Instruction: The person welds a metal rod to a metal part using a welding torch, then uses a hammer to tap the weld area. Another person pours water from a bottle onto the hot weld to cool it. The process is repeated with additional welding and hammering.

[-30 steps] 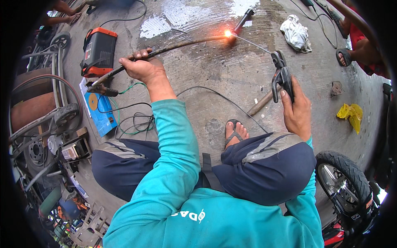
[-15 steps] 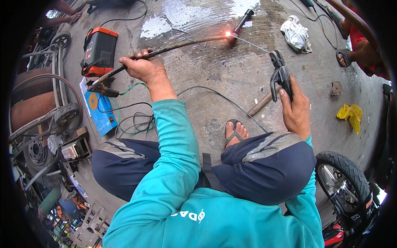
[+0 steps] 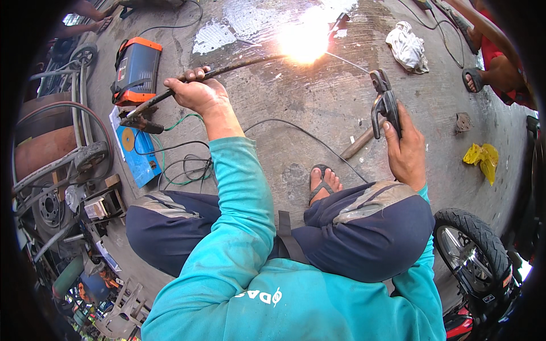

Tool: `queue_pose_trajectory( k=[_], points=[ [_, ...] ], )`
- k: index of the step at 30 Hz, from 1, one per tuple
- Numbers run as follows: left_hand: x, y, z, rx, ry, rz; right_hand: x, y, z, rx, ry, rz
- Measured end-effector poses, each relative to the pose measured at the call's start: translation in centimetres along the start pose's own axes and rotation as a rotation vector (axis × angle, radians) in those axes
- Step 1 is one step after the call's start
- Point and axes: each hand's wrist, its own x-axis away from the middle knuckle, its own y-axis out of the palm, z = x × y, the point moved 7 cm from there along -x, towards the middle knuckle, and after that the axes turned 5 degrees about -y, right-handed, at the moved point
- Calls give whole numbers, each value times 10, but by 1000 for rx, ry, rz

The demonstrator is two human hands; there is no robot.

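Has a heap of wheels and metal frames (image 3: 50,210) far out to the left of the left hand (image 3: 199,98). Nearer in, has a blue box (image 3: 142,162) left of and below that hand, with an orange and black machine (image 3: 139,65) standing just beyond it. Shows a dark clamp (image 3: 149,125) at the near end of a bar (image 3: 244,62), left of the left hand, with a green wire (image 3: 187,117) close by. Has black cable (image 3: 196,165) looped on the floor (image 3: 267,159) below the left hand. Grips the bar with the left hand, fingers curled around it, well apart from the right hand (image 3: 406,150). From there, points the bar away and rightward into a bright glare (image 3: 305,37) beyond and between both hands. Cannot make out the far end of the bar behind the glare. Plants a sandalled foot (image 3: 327,182) on the floor between the hands, lower down. Shows a dark tube (image 3: 339,24) beyond the glare and a thin rod (image 3: 348,62) between glare and right hand. Clamps that rod in a black holder (image 3: 387,105), wrapped in the right hand, outer fingers hard to see. Has a brown stick (image 3: 357,145) on the floor partly behind the holder, and a white rag (image 3: 407,48) beyond the right hand. Right of that hand, shows a motorbike wheel (image 3: 469,250) lower down, another person's foot (image 3: 473,78) higher up and a yellow plastic bag (image 3: 483,159) between
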Motion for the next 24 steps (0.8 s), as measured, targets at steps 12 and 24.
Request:
queue_pose_trajectory(
  k=[12,24],
  points=[
    [2,-1,4,8,12,13,-1,3,2,14,9,-11],
    [-1,-3,2,17,5,15,-2,5,6,23,-1,-4]
  ],
)
